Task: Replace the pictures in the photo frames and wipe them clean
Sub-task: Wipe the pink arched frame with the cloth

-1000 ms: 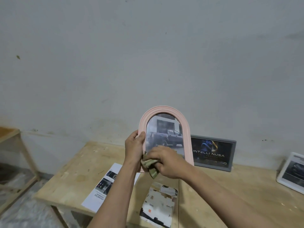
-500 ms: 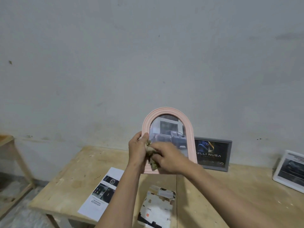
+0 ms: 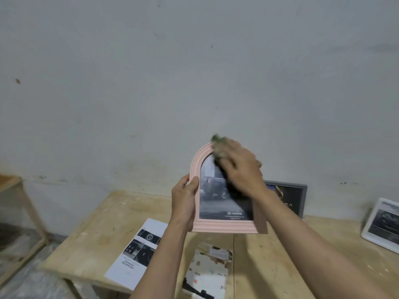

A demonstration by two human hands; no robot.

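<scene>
One head-worn camera looks forward and slightly down, close over the wooden table (image 3: 280,255)

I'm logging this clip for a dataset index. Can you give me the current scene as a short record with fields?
held item: pink arched frame, upright, truck photo inside
left hand: grips the frame's left edge
right hand: presses a green cloth near the frame's top
surface: wooden table
on table: brochure, printed card
against wall: grey frame, white frame
</scene>
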